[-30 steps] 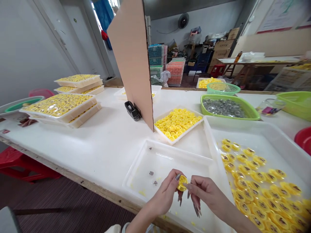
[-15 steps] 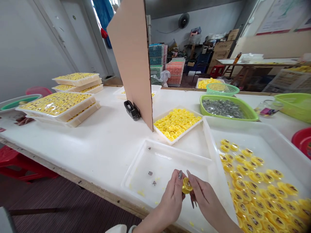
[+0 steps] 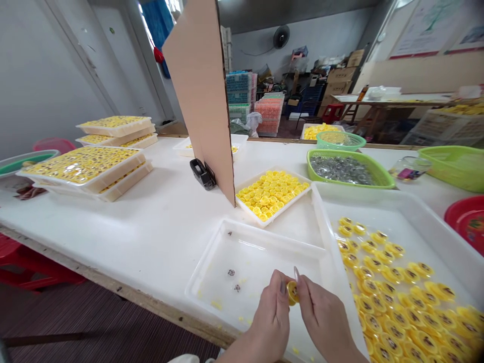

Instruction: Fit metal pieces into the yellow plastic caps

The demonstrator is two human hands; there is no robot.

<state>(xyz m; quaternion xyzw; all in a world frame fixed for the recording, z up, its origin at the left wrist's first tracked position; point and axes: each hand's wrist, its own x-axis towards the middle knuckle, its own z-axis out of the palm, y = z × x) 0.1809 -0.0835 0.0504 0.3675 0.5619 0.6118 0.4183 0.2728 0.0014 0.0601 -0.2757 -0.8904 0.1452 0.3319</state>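
Note:
A small round yellow plastic piece with a printed top point(image 3: 292, 292) is pinched between both hands, tilted on its side. My left hand point(image 3: 269, 313) grips its left side, thumb against the edge. My right hand point(image 3: 323, 313) closes on the right side of it, thumb pressing there; its other fingers are mostly hidden. Both hands are over the near end of a shallow white tray point(image 3: 251, 257), where a few small printed bits point(image 3: 231, 273) and yellow scraps lie. To the right, a larger white tray point(image 3: 393, 209) holds many similar yellow pieces point(image 3: 395, 330).
Behind stands a white tray of plain yellow caps point(image 3: 270, 194), beside an upright cardboard panel point(image 3: 200, 96) and a black tape dispenser point(image 3: 202, 174). A green basket point(image 3: 378, 179) holds clear parts. Filled trays point(image 3: 86, 166) are stacked at left. A red basin point(image 3: 467, 217) sits far right.
The yellow piece has turned in my fingers, its printed top now facing more to the right. My right thumb has come down onto it. The whole view has shifted slightly.

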